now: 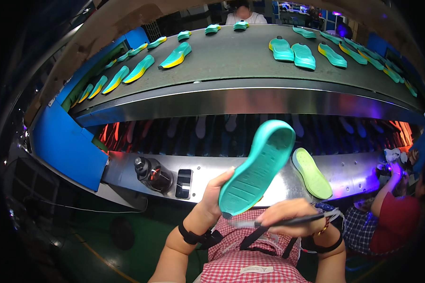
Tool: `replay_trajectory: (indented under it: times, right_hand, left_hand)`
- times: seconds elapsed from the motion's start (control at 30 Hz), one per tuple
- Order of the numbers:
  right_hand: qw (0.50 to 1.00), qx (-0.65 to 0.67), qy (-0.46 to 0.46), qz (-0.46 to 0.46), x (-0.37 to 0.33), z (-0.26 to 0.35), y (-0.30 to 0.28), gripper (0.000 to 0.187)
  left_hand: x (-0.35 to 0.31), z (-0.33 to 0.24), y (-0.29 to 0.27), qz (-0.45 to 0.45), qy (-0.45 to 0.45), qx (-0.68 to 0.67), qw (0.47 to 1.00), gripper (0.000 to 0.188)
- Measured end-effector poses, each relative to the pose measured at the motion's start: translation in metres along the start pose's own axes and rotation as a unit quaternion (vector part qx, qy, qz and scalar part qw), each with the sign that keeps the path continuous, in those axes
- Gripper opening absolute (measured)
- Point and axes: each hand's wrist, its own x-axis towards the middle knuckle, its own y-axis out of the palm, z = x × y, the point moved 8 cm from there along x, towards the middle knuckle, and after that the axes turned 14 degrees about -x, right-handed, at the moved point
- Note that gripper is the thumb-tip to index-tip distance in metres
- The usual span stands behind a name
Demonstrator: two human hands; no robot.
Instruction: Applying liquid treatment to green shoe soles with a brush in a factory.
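My left hand (211,191) grips a teal shoe sole (257,170) by its left edge. The sole is tilted, its inner face turned toward me, with a small dark tab at the near end. Closed round a black pen-shaped tool (297,220), my right hand (288,213) is just right of the sole's near end. The tool's pale tip is blurred and points left, close below the dark tab; whether it touches cannot be made out. On the metal ledge to the right rests a lime-green sole (312,174).
A dark bottle (153,174) and a phone (184,184) occupy the metal ledge (127,165) at left. Beyond it, a raised belt (222,61) carries several teal-and-yellow soles. A co-worker in red (396,221) sits at right; another person (245,18) is at the far side.
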Motion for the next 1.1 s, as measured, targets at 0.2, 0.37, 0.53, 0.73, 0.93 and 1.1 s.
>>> replay_trajectory:
  times: [0.2, 0.37, 0.53, 0.73, 0.93, 1.1]
  right_hand:
    - [0.979, -0.097, -0.013, 0.177, 0.003, -0.014, 0.009, 0.022]
    - [0.984, -0.073, 0.048, 0.157, -0.001, -0.027, -0.005, 0.022]
    - [0.954, -0.169, 0.031, 0.244, -0.006, -0.018, -0.002, 0.024]
    - [0.961, -0.184, 0.051, 0.199, -0.015, -0.037, -0.017, 0.026]
    - [0.996, -0.032, 0.079, 0.026, -0.014, -0.034, -0.038, 0.024]
    - [0.944, 0.107, 0.282, -0.132, -0.036, -0.098, -0.025, 0.017]
  left_hand:
    - [0.001, 0.021, -0.014, -0.093, -0.117, 0.223, 0.963, 0.05]
    - [-0.003, 0.023, -0.017, -0.107, -0.141, 0.226, 0.958, 0.048]
    - [-0.009, 0.018, -0.037, -0.158, -0.151, 0.302, 0.928, 0.042]
    - [-0.011, 0.009, -0.021, -0.16, -0.121, 0.35, 0.915, 0.047]
    - [-0.005, 0.011, -0.029, -0.121, -0.061, 0.181, 0.974, 0.05]
    - [0.006, 0.022, -0.045, -0.099, -0.027, 0.028, 0.994, 0.047]
